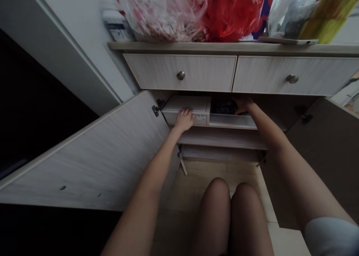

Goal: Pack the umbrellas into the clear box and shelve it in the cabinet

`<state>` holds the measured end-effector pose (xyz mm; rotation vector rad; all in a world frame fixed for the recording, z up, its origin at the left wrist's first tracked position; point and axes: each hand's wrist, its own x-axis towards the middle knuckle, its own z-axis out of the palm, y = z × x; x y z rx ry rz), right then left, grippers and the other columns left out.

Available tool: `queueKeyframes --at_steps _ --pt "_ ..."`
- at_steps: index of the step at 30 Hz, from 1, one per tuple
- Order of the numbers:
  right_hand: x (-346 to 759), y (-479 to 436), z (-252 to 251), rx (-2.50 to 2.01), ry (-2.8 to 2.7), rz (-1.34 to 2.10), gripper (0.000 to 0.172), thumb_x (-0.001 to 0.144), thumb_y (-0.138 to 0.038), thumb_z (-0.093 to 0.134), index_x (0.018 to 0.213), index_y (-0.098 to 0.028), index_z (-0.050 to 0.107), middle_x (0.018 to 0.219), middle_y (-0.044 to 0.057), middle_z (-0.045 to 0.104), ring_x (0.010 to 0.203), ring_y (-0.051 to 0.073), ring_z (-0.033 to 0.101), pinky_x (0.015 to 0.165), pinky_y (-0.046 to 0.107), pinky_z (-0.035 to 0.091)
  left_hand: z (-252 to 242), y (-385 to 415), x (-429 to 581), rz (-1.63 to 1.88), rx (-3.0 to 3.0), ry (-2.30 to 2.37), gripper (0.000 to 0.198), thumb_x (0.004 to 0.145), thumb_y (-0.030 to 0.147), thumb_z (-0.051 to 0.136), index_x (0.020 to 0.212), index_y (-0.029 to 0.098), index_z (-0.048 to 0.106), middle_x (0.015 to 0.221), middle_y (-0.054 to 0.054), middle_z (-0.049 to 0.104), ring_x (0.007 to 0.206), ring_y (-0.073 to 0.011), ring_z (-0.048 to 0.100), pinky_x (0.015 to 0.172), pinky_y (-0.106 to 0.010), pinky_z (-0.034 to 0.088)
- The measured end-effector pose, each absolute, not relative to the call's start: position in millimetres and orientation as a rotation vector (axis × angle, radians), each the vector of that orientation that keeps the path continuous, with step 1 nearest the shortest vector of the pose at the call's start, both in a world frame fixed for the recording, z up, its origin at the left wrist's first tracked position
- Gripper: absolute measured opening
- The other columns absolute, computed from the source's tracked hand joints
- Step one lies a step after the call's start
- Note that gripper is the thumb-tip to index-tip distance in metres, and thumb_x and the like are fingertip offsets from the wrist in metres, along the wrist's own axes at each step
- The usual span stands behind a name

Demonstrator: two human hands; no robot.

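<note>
My left hand (pixel 184 120) lies open, fingers flat over the top front edge of a white storage box (pixel 186 104) on the upper shelf inside the cabinet. Beside that box is a clear-fronted bin (pixel 230 120) with a dark, glossy object (pixel 223 106) in it, its kind lost in shadow. At the right end of that object, my right hand (pixel 243 104) reaches in from above with curled fingers against it. Part of the right hand is dim and hard to make out.
The left cabinet door (pixel 112 147) and right door (pixel 322 155) stand swung out on either side of my arms. Two closed drawers with knobs (pixel 181 75) sit above. Plastic bags (pixel 230 12) and a white bottle (pixel 117 26) crowd the countertop. Lower shelves (pixel 218 137) are below.
</note>
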<state>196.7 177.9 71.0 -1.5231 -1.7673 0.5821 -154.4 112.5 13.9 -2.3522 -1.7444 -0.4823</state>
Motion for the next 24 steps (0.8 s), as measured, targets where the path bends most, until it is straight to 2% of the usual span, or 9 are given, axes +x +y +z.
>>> queueKeyframes --at_steps 3,6,8,10,13,15,19,24 --pt "211.8 169.4 79.8 -1.569 -2.146 0.184 0.072 0.054 -0.017 0.090 0.119 -0.023 0.061 0.141 0.008 0.054 0.144 0.037 0.028 0.120 0.055 0.022 14.5 112.1 -153.5 -0.474 -2.342 -1.757 0.051 0.097 0.032 0.031 0.142 0.012 0.046 0.152 -0.015 0.044 0.142 -0.0297 0.037 0.120 -0.048 0.024" --pt "233.5 154.0 84.3 -1.703 -2.230 -0.186 0.090 0.053 -0.020 0.091 0.134 -0.023 0.050 0.150 0.013 0.043 0.144 0.041 0.026 0.118 0.060 0.021 14.8 112.6 -153.0 -0.481 -2.348 -1.765 0.051 0.097 0.031 0.032 0.141 0.011 0.047 0.152 -0.016 0.043 0.143 -0.0297 0.036 0.120 -0.048 0.023" --pt "250.4 142.6 84.4 -1.802 -2.149 -0.340 0.092 0.056 -0.026 0.090 0.137 -0.021 0.047 0.151 0.017 0.040 0.143 0.042 0.029 0.116 0.062 0.025 14.7 113.3 -153.2 -0.489 -2.355 -1.765 0.050 0.097 0.031 0.032 0.141 0.012 0.046 0.152 -0.017 0.043 0.143 -0.0295 0.035 0.120 -0.048 0.024" --pt "267.9 132.6 82.3 -1.940 -2.011 -0.414 0.088 0.061 -0.034 0.088 0.137 -0.019 0.046 0.146 0.022 0.045 0.138 0.043 0.037 0.110 0.062 0.034 14.8 113.7 -153.4 -0.484 -2.356 -1.760 0.050 0.097 0.032 0.032 0.142 0.014 0.046 0.152 -0.016 0.044 0.143 -0.0293 0.036 0.119 -0.049 0.025" --pt "293.1 122.9 74.6 -2.232 -1.716 -0.320 0.088 0.067 -0.045 0.085 0.138 -0.013 0.045 0.128 0.028 0.057 0.124 0.043 0.053 0.098 0.059 0.046 15.2 113.4 -153.5 -0.465 -2.346 -1.755 0.050 0.097 0.032 0.032 0.142 0.014 0.046 0.152 -0.015 0.044 0.142 -0.0296 0.037 0.119 -0.049 0.026" --pt "307.5 119.8 66.6 -2.390 -1.513 -0.175 0.087 0.073 -0.051 0.079 0.141 -0.010 0.043 0.123 0.031 0.059 0.119 0.041 0.057 0.094 0.057 0.049 15.6 112.8 -153.2 -0.459 -2.336 -1.753 0.050 0.097 0.032 0.032 0.141 0.012 0.046 0.152 -0.016 0.044 0.142 -0.0299 0.038 0.119 -0.048 0.026" --pt "324.2 118.2 44.7 -2.554 -1.250 0.100 0.084 0.081 -0.060 0.067 0.143 -0.006 0.043 0.130 0.034 0.054 0.127 0.040 0.052 0.097 0.057 0.046 15.7 112.4 -152.4 -0.469 -2.330 -1.735 0.050 0.097 0.031 0.033 0.140 0.010 0.047 0.151 -0.017 0.045 0.141 -0.0303 0.038 0.119 -0.048 0.026" --pt "318.0 125.5 19.4 -2.664 -1.147 0.238 0.101 0.075 -0.064 0.072 0.150 -0.006 0.035 0.141 0.033 0.045 0.135 0.043 0.042 0.105 0.064 0.036 13.0 113.4 -153.0 -0.495 -2.332 -1.714 0.051 0.096 0.030 0.034 0.139 0.007 0.048 0.149 -0.020 0.046 0.141 -0.0325 0.038 0.119 -0.050 0.025"
